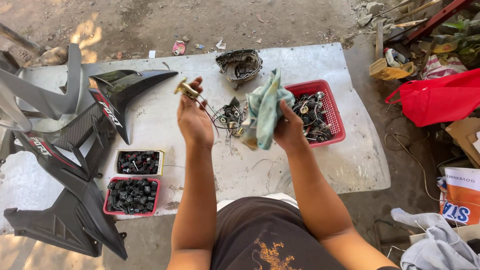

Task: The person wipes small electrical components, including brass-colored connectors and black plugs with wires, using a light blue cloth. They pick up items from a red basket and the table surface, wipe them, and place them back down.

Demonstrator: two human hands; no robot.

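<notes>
Left hand (194,119) pinches a small brass-coloured metal fitting (187,90), its thin wires (212,112) trailing: light, delicate, best gripped by the body. Right hand (287,129) clutches a soft pale-green rag (264,112).

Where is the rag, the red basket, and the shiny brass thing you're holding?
rag (265,112), head view, middle of the crumpled cloth in the right hand.
red basket (336,112), head view, its right rim.
brass part (186,90), head view, metal body pinched by the left hand's fingertips.

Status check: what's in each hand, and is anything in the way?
Left hand grips brass socket, wires trailing. Right hand holds rag. Wire tangle between them.
</notes>
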